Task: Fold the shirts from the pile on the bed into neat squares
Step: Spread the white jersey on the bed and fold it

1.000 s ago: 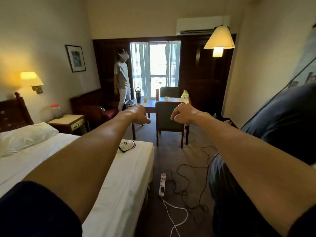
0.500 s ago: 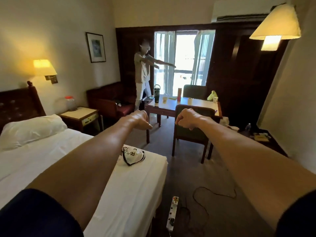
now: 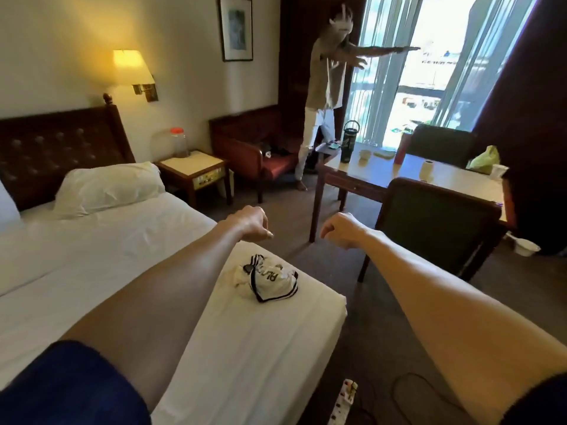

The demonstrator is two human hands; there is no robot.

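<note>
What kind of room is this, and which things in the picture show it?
Most likely a hotel room. A made bed with white sheets and a padded headboard, a lit wall lamp over a nightstand, and a small table by the window suggest it.

A white pillow (image 3: pixel 107 187) lies by the headboard (image 3: pixel 61 148). A lit wall lamp (image 3: pixel 132 69) (shade glowing yellow) hangs above the nightstand (image 3: pixel 196 170). A power strip (image 3: pixel 343 403) lies on the carpet.

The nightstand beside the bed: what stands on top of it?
On the nightstand stands one clear plastic jar with an orange lid. Its contents cannot be made out.
</note>
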